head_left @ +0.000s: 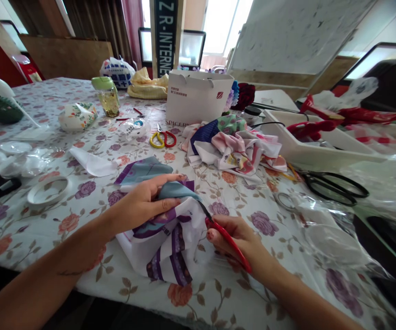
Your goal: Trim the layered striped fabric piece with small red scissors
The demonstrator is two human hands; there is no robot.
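Observation:
My left hand (150,199) is closed on a piece of patterned fabric (170,247), blue, white and purple, bunched up on the table near its front edge. Thumb and fingers pinch its blue upper part. In my right hand (235,238) are red-handled scissors (230,243), with the fingers wrapped round the handles. Their dark blades point up and left and meet the fabric's right edge, close to the left fingertips. How far the blades are apart cannot be made out. Beyond the hands lies a pile of printed fabric pieces (234,146).
Yellow-and-red-handled pliers (162,139) lie ahead, before a white paper bag (200,97). Black scissors (335,187) and clear plastic packaging (328,229) are at right, beside a white tray (321,149). At left are a tape roll (48,190) and a green-lidded jar (107,98).

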